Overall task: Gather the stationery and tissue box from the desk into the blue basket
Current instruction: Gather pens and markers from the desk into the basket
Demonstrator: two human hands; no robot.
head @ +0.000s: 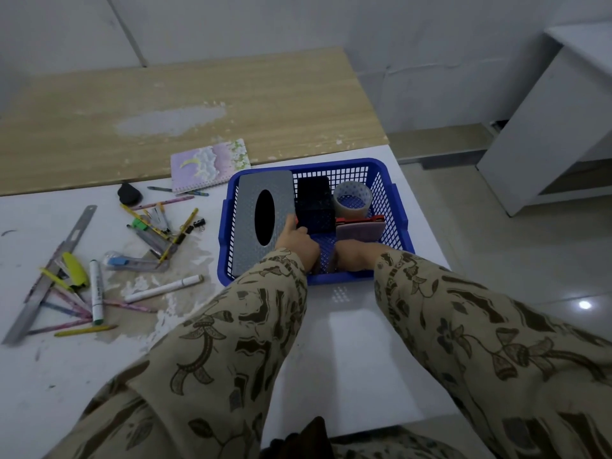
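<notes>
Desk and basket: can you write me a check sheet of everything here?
Surface: white desk, stained patch at left; wooden desk behind.
Job's things: tissue box, black box, tape roll inside blue basket; notebook, pens, ruler, white marker outside.
Clutter: small black object beside pens, unclear.
Hands: left hand touches tissue box; right hand inside basket, fingers hidden.
Cables: nothing seen.
Surroundings: grey wall, white cabinet, tiled floor.

tissue box (261, 223) and black crate (314, 203) crowd basket (304, 165)

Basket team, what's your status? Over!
Left hand touching tissue box, right hand low in basket. Tape inside too. Pens, ruler, notebook wait on desk. Nothing blocking.
</notes>
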